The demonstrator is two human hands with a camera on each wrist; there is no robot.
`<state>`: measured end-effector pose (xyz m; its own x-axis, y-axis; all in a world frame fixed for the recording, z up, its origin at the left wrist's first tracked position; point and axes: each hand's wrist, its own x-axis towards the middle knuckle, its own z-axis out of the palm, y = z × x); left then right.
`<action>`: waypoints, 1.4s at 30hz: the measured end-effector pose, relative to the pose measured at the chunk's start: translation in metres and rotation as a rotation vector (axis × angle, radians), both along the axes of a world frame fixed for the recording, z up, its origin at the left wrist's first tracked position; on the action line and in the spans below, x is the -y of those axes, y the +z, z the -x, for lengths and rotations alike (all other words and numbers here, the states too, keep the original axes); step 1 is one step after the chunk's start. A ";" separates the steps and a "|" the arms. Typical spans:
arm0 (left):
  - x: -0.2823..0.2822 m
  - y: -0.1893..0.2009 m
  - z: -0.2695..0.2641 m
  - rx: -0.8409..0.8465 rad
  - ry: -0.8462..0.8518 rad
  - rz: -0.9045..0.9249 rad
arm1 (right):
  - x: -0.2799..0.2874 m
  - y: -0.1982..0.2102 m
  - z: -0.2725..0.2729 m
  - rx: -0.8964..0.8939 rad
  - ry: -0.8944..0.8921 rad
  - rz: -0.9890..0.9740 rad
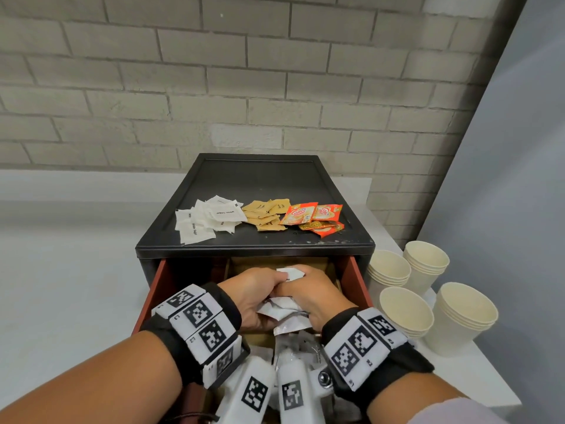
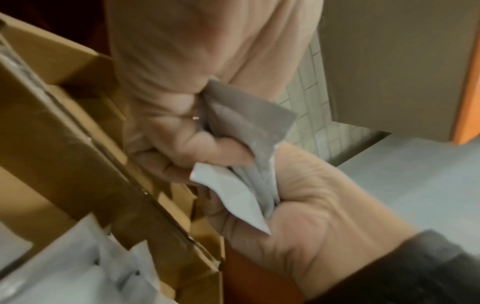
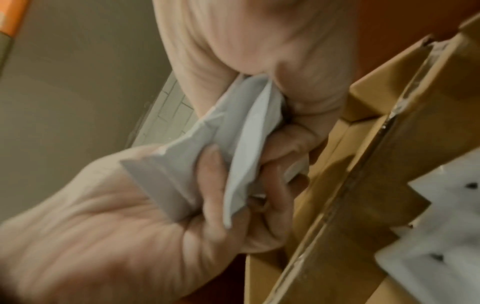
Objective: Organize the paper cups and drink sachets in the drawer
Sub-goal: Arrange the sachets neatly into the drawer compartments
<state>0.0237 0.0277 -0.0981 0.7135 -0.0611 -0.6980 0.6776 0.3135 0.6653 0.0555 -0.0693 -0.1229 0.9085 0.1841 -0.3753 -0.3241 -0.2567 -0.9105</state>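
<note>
Head view: over the open drawer (image 1: 356,280), the left hand (image 1: 253,296) and right hand (image 1: 308,296) together clutch a bunch of white sachets (image 1: 282,309). More sachets (image 1: 260,217) lie on the cabinet top (image 1: 256,179); paper cups (image 1: 428,293) stand on the tabletop (image 1: 61,286) at its right edge.

Left wrist view: the left grip (image 2: 298,195) curls round the sachets (image 2: 233,191), above cardboard dividers (image 2: 78,144).

Right wrist view: the right grip (image 3: 130,216) is closed on the same bunch (image 3: 207,154).

White sachets (image 1: 211,220) with black lettering, tan sachets (image 1: 267,214) and orange-red printed sachets (image 1: 315,218) lie on a black cabinet (image 1: 260,179), cream paper cups (image 1: 428,270) at three o'clock, the drawer (image 1: 356,280) seemingly red-brown.
</note>
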 end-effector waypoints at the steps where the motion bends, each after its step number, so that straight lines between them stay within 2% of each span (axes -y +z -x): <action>1: 0.001 0.002 0.006 0.031 -0.030 -0.018 | 0.003 0.002 0.005 0.002 -0.017 -0.040; 5: -0.001 0.014 0.035 0.180 -0.187 -0.062 | 0.016 0.012 0.025 0.020 -0.031 -0.100; 8: -0.008 0.018 0.054 0.319 -0.366 -0.141 | 0.026 0.020 0.043 0.036 -0.070 -0.226; 11: -0.006 0.022 0.071 0.400 -0.414 -0.204 | 0.031 0.030 0.065 0.035 -0.050 -0.354; 15: -0.002 0.032 0.090 0.454 -0.481 -0.299 | 0.039 0.039 0.081 -0.066 -0.014 -0.495; 19: -0.004 0.044 0.111 0.440 -0.599 -0.403 | 0.055 0.044 0.097 -0.129 0.130 -0.521; 24: 0.000 0.053 0.130 0.447 -0.732 -0.308 | 0.061 0.043 0.118 -0.101 0.118 -0.546; 30: 0.003 0.048 0.140 0.472 -0.709 -0.284 | 0.060 0.036 0.124 -0.061 -0.051 -0.540; 34: 0.000 0.041 0.146 0.509 -0.643 -0.468 | 0.068 0.032 0.124 -0.005 -0.162 -0.560; 36: -0.008 0.033 0.143 0.501 -0.536 -0.484 | 0.070 0.027 0.122 0.014 -0.195 -0.606; 42: -0.028 0.007 0.112 0.385 -0.131 -0.345 | 0.069 0.023 0.112 0.104 -0.200 -0.612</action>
